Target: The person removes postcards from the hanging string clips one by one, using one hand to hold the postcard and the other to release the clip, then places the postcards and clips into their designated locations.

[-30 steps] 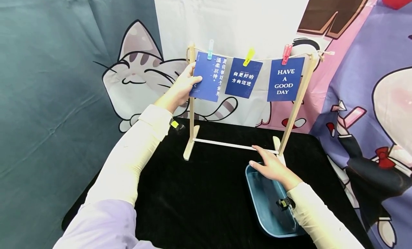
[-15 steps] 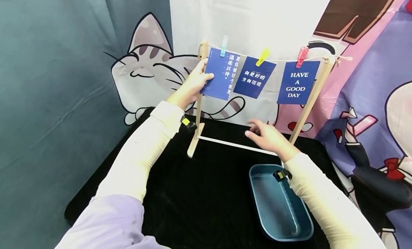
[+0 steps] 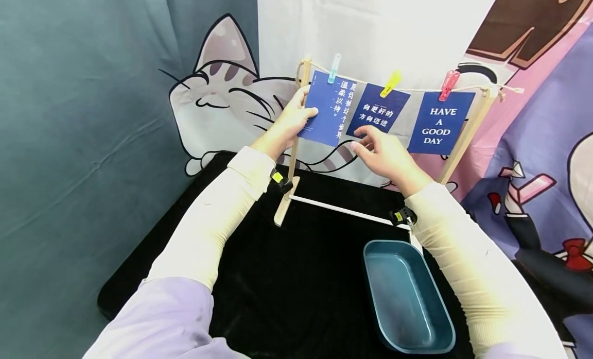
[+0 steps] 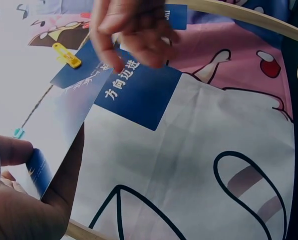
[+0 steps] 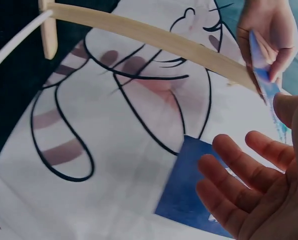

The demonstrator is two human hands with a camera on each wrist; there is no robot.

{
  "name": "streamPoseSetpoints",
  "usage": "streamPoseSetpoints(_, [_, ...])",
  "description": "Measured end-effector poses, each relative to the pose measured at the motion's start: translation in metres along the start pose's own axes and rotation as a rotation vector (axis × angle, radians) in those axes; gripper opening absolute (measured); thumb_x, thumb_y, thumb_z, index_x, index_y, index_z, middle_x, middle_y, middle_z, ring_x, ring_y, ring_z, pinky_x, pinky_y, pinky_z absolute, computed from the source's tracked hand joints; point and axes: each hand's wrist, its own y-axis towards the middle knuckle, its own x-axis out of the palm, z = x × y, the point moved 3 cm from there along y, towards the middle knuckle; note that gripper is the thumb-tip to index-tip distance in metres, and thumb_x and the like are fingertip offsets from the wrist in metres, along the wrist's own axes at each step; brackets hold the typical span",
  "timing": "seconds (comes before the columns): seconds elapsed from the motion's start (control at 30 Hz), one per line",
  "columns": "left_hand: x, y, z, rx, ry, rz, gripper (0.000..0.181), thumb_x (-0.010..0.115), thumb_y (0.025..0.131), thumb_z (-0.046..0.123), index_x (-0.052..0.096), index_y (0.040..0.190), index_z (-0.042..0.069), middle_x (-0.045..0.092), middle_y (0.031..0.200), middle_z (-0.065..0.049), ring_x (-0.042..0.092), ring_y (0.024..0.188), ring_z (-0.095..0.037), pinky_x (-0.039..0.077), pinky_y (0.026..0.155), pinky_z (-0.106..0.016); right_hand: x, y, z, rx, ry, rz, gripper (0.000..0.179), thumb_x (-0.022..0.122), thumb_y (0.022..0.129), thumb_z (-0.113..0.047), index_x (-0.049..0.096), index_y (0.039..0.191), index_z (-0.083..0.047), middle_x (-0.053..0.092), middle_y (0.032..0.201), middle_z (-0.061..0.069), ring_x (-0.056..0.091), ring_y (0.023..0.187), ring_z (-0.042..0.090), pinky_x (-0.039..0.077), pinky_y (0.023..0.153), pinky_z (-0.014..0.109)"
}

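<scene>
Left hand [image 3: 292, 121] pinches left card [image 3: 326, 114] by edge | right hand [image 3: 390, 155]: fingers loosely bent, empty, near middle card [image 3: 381, 101]

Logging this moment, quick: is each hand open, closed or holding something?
Left hand: holding the blue card under the pale blue clip.
Right hand: open, fingers loosely bent, holding nothing.
</scene>
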Motion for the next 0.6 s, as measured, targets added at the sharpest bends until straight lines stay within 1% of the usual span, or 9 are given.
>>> streamPoseSetpoints(0.1, [0.0,-0.001,0.001,0.004,0.003,-0.003,0.048,0.044,0.106,0.004,0.04,0.148,0.026,0.064,0.121,-0.014,0.069,0.077,-0.021,0.06,0.066,-0.035,-0.01,0.01,-0.012,-0.026,0.002,0.047,0.039,0.056,0.102,-0.036,0.06,0.129,-0.008,0.073,0.106,0.014,0.069,0.093,0.029,0.051,0.083,0.048])
streamPoseSetpoints(0.17, [0.0,-0.001,0.001,0.007,0.005,-0.002,0.048,0.044,0.106,0.003,0.04,0.148,0.026,0.063,0.122,-0.014,0.069,0.078,-0.021,0.06,0.067,-0.036,-0.018,0.017,-0.019,-0.041,-0.007,0.094,0.036,0.056,0.102,-0.035,0.062,0.125,-0.008,0.073,0.103,0.014,0.068,0.088,0.027,0.05,0.081,0.046])
streamPoseSetpoints(0.27, [0.0,-0.001,0.001,0.003,0.013,-0.001,0.048,0.044,0.106,0.004,0.04,0.148,0.027,0.064,0.122,-0.015,0.069,0.08,-0.022,0.06,0.069,-0.035,-0.031,0.028,-0.031,-0.053,-0.009,0.169,0.035,0.055,0.102,-0.035,0.064,0.121,-0.007,0.072,0.101,0.013,0.066,0.087,0.025,0.048,0.079,0.042])
streamPoseSetpoints(0.33, [0.0,-0.001,0.001,-0.002,0.016,-0.004,0.049,0.044,0.106,0.004,0.04,0.149,0.028,0.065,0.123,-0.015,0.07,0.082,-0.022,0.06,0.07,-0.035,-0.039,0.037,-0.039,-0.047,-0.004,0.2,0.036,0.053,0.102,-0.037,0.065,0.122,-0.008,0.07,0.1,0.012,0.064,0.085,0.023,0.047,0.078,0.038])
streamPoseSetpoints(0.4, [-0.001,-0.001,0.001,-0.008,0.018,-0.007,0.049,0.044,0.106,0.005,0.04,0.149,0.028,0.065,0.123,-0.016,0.07,0.084,-0.023,0.06,0.071,-0.036,-0.046,0.045,-0.048,-0.038,0.0,0.205,0.039,0.051,0.103,-0.038,0.064,0.124,-0.009,0.068,0.098,0.011,0.061,0.083,0.022,0.045,0.075,0.035])
streamPoseSetpoints(0.5, [-0.001,-0.002,0.002,-0.006,0.012,-0.014,0.049,0.044,0.106,0.004,0.04,0.149,0.028,0.063,0.125,-0.015,0.07,0.087,-0.025,0.06,0.072,-0.038,-0.054,0.056,-0.059,-0.016,-0.006,0.191,0.042,0.048,0.103,-0.04,0.063,0.128,-0.01,0.065,0.097,0.008,0.057,0.079,0.02,0.043,0.07,0.031])
streamPoseSetpoints(0.6, [-0.003,-0.002,0.002,-0.001,0.007,-0.018,0.049,0.043,0.106,0.004,0.04,0.149,0.027,0.061,0.128,-0.012,0.07,0.091,-0.026,0.061,0.074,-0.039,-0.06,0.069,-0.068,0.016,-0.011,0.181,0.042,0.047,0.103,-0.043,0.061,0.131,-0.013,0.064,0.099,0.003,0.057,0.079,0.017,0.042,0.07,0.029])
